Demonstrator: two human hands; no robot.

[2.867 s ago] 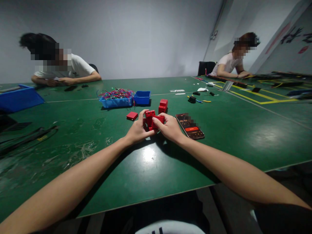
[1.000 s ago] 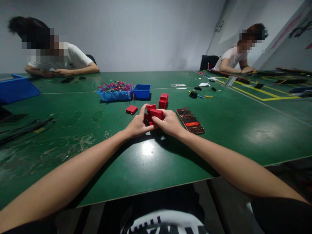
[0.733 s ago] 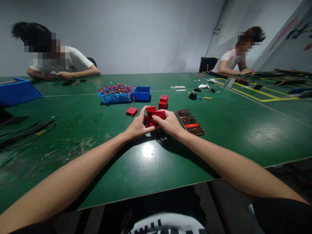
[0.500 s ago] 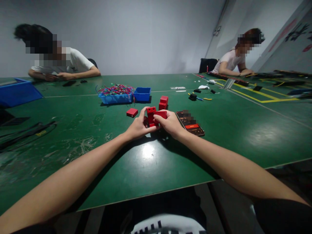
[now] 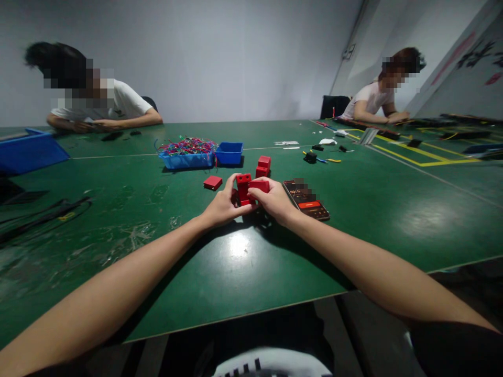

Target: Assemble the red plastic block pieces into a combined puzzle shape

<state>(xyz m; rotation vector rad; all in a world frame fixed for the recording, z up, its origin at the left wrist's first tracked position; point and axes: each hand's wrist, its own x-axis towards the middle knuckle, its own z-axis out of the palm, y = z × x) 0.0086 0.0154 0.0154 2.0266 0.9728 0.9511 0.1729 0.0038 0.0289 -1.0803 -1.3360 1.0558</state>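
Observation:
My left hand (image 5: 223, 205) is closed around a red hollow block (image 5: 244, 184) with two round holes at its top, held upright just above the green table (image 5: 236, 283). In my right hand (image 5: 277, 200) a smaller flat red piece (image 5: 260, 185) is pinched, right beside the hollow block; whether the two touch I cannot tell. Another red block (image 5: 263, 166), stepped in shape, stands on the table just behind my hands. To the left of them lies a flat square red piece (image 5: 212, 182). My fingers hide part of both held pieces.
A phone (image 5: 306, 200) lies by my right wrist. Farther back stand a blue bin of coloured wires (image 5: 187, 159) and a small blue bin (image 5: 229, 153). Small black parts (image 5: 310, 157) lie right. Two people sit across the table; black cables (image 5: 47, 215) lie left.
Both hands keep their hold on the red pieces with hardly any movement. The whole view has shifted very slightly.

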